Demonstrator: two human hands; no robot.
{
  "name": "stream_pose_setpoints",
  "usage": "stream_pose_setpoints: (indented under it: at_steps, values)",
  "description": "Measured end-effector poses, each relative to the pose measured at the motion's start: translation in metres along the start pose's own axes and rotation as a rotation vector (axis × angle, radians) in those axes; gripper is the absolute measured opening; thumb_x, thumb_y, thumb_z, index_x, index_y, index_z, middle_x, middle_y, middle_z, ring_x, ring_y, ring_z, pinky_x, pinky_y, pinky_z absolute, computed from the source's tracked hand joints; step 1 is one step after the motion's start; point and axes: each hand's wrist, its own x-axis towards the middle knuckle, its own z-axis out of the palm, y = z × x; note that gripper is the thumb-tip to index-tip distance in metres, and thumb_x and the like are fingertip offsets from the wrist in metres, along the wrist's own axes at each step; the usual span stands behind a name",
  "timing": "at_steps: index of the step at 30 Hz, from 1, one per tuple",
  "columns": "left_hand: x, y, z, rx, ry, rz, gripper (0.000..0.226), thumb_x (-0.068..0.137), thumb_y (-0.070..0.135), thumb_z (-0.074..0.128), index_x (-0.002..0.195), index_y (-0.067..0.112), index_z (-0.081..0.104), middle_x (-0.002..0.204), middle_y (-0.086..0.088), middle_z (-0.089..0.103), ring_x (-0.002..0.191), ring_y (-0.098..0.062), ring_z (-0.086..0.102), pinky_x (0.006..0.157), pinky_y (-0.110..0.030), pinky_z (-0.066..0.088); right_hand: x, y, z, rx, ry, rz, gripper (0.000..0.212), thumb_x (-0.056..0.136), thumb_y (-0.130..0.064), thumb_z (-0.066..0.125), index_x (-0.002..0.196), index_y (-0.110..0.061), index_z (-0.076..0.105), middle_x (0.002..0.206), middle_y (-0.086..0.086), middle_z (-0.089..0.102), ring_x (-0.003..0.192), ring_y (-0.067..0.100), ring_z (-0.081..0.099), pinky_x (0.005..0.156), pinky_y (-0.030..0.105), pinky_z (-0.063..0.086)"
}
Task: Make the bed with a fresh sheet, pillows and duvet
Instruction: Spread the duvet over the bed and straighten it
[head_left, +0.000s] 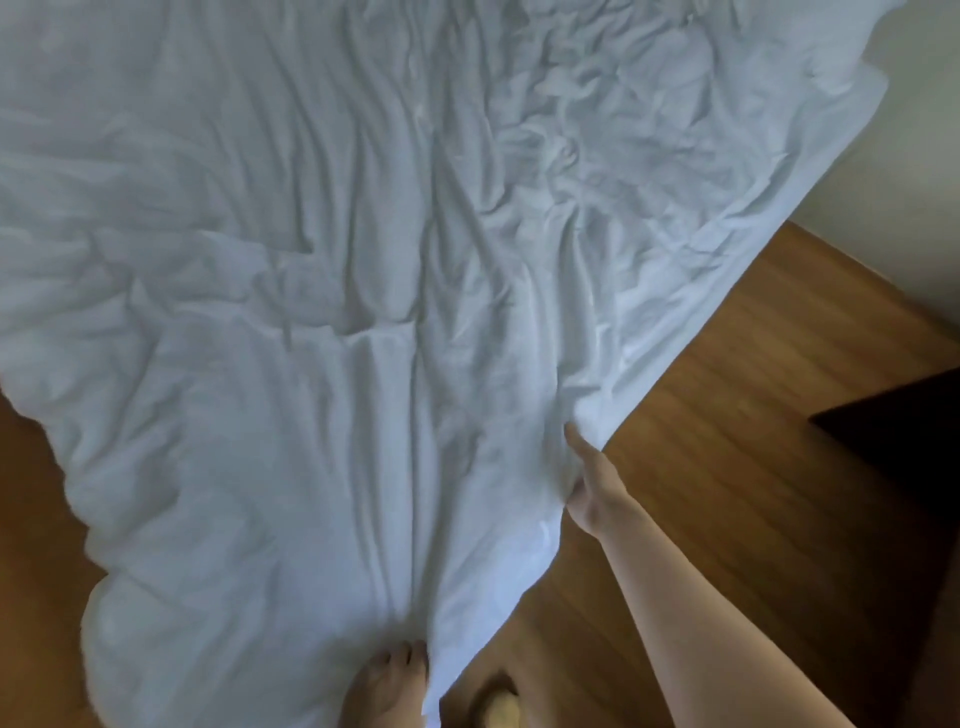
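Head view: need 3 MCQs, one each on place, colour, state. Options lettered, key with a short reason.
1. Where does the right hand grip the duvet?
A. along its right edge
B. at its far end
C. in its middle

2. What colour is the duvet?
A. grey striped
B. white
C. dark brown

3. How does the duvet's surface look?
A. folded in a neat stack
B. smooth and flat
C. spread out but heavily wrinkled

Key: 1 A, the fingers pinch the edge beside the wooden floor. 2 B, the fabric is plain white throughout. 3 C, creases run across the whole spread cloth, which the left hand holds at the near edge.
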Motion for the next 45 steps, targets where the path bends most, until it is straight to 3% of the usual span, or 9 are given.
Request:
stream_pose_setpoints:
  at_steps: [1, 3, 6, 9, 16, 23, 35, 42, 45]
  values:
    - [0.003, 0.004, 0.000, 0.057, 0.065, -0.034, 0.028, 0.040, 0.035, 0.066, 0.055, 0.012, 0.069, 0.043, -0.006, 0.049, 0.026, -0.019, 0.044, 0.029, -0.019, 0.037, 0.013, -0.013, -0.003, -0.010, 0.000, 0.012, 0.063, 0.072, -0.044, 0.087, 0.124, -0.013, 0.067, 0.118, 0.008, 0.073, 0.110, 0.031, 0.069, 0.104, 0.050, 0.049]
    - [0.013, 0.019, -0.004, 0.069, 0.042, -0.060, 0.036, 0.049, 0.045, 0.060, 0.055, 0.011, 0.070, 0.052, -0.008, 0.052, 0.033, -0.019, 0.050, 0.032, -0.026, 0.042, 0.032, -0.036, -0.004, -0.046, 0.029, 0.052, 0.060, 0.072, -0.035, 0.090, 0.121, -0.009, 0.067, 0.114, 0.010, 0.074, 0.105, 0.031, 0.071, 0.101, 0.050, 0.052]
    - [0.044, 0.058, -0.046, -0.123, 0.056, -0.150, 0.086, 0.037, 0.063, 0.066, 0.100, 0.005, 0.069, 0.091, -0.012, 0.062, 0.075, -0.029, 0.062, 0.056, -0.038, 0.050, 0.040, -0.054, -0.007, -0.135, 0.076, 0.067, 0.044, 0.082, -0.013, 0.081, 0.120, 0.002, 0.064, 0.110, 0.015, 0.073, 0.100, 0.033, 0.070, 0.098, 0.049, 0.054]
    - [0.090, 0.110, -0.093, -0.113, 0.319, -0.034, 0.085, 0.056, 0.057, 0.061, 0.125, 0.007, 0.058, 0.118, -0.013, 0.060, 0.105, -0.032, 0.056, 0.080, -0.043, 0.043, 0.021, -0.046, -0.016, -0.151, 0.184, -0.004, 0.025, 0.087, -0.013, 0.074, 0.107, 0.001, 0.071, 0.096, 0.014, 0.077, 0.090, 0.033, 0.073, 0.088, 0.048, 0.059]
    - [0.233, 0.183, -0.123, -0.048, 0.113, 0.034, 0.110, 0.043, 0.046, 0.078, 0.135, -0.008, 0.053, 0.139, -0.028, 0.047, 0.128, -0.048, 0.047, 0.102, -0.062, 0.040, 0.017, -0.083, -0.057, -0.523, 0.127, 0.079, 0.015, 0.091, -0.026, 0.069, 0.103, -0.017, 0.068, 0.095, 0.002, 0.074, 0.082, 0.013, 0.067, 0.067, 0.022, 0.050]
    - [0.344, 0.257, -0.172, -0.177, 0.255, 0.081, 0.096, 0.069, 0.057, 0.066, 0.143, -0.002, 0.047, 0.149, -0.024, 0.041, 0.137, -0.042, 0.042, 0.111, -0.053, 0.035, 0.138, -0.280, -0.103, -0.502, 0.283, -0.021, 0.081, 0.087, -0.061, 0.062, 0.151, -0.018, 0.036, 0.148, 0.006, 0.047, 0.134, 0.028, 0.048, 0.114, 0.052, 0.038]
    - [0.489, 0.324, -0.200, -0.156, 0.232, -0.042, 0.127, 0.050, 0.061, 0.088, 0.148, -0.003, 0.038, 0.157, -0.026, 0.029, 0.145, -0.046, 0.027, 0.109, -0.064, 0.033, 0.276, -0.507, -0.108, -0.567, 0.312, -0.173, 0.107, 0.076, -0.066, 0.071, 0.159, -0.027, 0.016, 0.163, 0.007, 0.024, 0.146, 0.034, 0.030, 0.120, 0.054, 0.027]
    - [0.593, 0.379, -0.202, -0.167, 0.136, -0.323, 0.151, 0.025, 0.069, 0.085, 0.152, 0.007, 0.032, 0.154, -0.034, 0.027, 0.140, -0.061, 0.022, 0.106, -0.079, 0.009, 0.402, -0.644, -0.133, -0.493, 0.489, -0.256, 0.116, 0.067, -0.063, 0.081, 0.154, -0.015, 0.023, 0.148, 0.008, 0.045, 0.134, 0.033, 0.045, 0.112, 0.044, 0.037]
    - [0.613, 0.385, -0.193, -0.107, 0.169, -0.382, 0.119, 0.046, 0.057, 0.071, 0.148, 0.007, 0.035, 0.150, -0.034, 0.034, 0.136, -0.060, 0.029, 0.106, -0.073, 0.019, 0.450, -0.711, -0.133, -0.513, 0.463, -0.298, 0.108, 0.066, -0.065, 0.081, 0.148, -0.011, 0.036, 0.141, 0.006, 0.053, 0.129, 0.030, 0.051, 0.109, 0.038, 0.040]
